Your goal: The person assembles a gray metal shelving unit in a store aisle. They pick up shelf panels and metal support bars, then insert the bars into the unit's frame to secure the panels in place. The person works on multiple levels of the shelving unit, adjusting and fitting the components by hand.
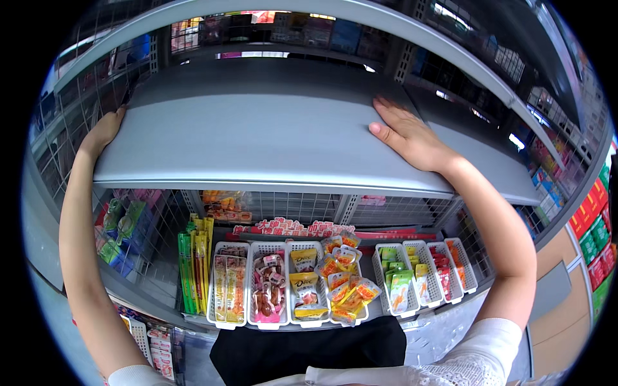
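A wide grey metal shelf board [244, 138] stretches across the rack in front of me, its top bare. At its left end my left hand [105, 132] is closed on the board's side edge; most of its fingers are hidden. My right hand [405, 132] lies flat on top toward the right end, fingers stretched out and thumb apart, holding nothing. Both arms reach around the board from below. To the right, a second grey shelf board [473, 138] adjoins it.
Below, white plastic baskets [268, 320] hold packaged snacks, with tall green and yellow packs [195, 264] beside them. Wire mesh [293, 207] backs the rack. Overhead runs a higher shelf's front edge [309, 8]. Hanging packs [125, 219] are at left; red and green goods [589, 225] at right.
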Demonstrator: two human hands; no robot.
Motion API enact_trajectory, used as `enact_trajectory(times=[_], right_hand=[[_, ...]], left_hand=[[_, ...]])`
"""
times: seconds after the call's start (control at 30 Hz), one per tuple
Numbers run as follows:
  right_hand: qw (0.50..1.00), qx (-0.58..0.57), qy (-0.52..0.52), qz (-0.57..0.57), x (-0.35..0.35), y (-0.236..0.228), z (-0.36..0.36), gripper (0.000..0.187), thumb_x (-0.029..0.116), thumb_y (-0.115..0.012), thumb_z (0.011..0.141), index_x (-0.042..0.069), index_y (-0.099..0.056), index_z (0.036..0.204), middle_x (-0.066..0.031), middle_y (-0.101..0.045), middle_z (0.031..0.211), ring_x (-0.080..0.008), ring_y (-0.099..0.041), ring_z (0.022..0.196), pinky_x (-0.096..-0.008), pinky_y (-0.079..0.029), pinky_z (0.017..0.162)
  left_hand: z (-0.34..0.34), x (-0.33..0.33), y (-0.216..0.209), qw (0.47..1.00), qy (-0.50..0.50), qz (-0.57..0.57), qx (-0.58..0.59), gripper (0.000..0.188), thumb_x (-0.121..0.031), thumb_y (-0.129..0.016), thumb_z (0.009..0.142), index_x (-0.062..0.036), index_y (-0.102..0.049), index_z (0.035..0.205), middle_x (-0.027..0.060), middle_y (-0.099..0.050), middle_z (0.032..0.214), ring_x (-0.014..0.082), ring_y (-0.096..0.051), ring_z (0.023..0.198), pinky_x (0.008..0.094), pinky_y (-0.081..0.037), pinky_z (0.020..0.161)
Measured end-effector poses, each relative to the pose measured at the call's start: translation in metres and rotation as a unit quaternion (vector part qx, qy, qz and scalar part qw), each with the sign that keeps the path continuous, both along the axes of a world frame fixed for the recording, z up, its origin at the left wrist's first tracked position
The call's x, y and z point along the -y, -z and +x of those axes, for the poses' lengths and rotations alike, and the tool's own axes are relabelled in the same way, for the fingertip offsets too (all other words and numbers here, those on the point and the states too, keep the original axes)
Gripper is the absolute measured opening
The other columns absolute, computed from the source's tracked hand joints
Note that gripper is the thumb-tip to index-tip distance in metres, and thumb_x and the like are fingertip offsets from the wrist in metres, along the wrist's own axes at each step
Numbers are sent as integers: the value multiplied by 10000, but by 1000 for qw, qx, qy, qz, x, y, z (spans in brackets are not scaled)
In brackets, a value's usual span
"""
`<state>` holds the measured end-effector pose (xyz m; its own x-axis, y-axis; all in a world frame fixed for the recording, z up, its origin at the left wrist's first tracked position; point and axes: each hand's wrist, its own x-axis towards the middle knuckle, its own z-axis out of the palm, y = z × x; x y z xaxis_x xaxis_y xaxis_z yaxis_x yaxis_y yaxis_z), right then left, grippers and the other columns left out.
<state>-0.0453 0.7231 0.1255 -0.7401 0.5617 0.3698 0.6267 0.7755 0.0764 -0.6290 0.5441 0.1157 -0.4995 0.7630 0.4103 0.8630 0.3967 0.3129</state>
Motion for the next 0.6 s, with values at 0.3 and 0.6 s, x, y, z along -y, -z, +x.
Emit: enact_trajectory(times=[0.3, 0.6], right_hand=[[989, -39, 129, 63, -64, 0, 50, 907, 722, -243, 872, -4, -308, 1412, -218, -322, 1446, -324, -271, 1370, -362, -215, 1128], [995, -40, 88, 10, -44, 16, 95, 823, 684, -296, 886, 6, -435, 1331, -221, -492, 1248, -324, -479, 1115, -365, -364, 986]], left_hand=[[-66, -28, 19, 994, 7, -6, -109, 618, -419, -262, 992, 104, -590, 1026, 354, -584, 966, 449, -566, 1001, 454, -414, 881], [-95, -45, 26, 983, 31, -103, -146, 546, -382, -271, 1000, 78, -517, 1163, 346, -577, 1003, 452, -548, 1031, 469, -404, 893]])
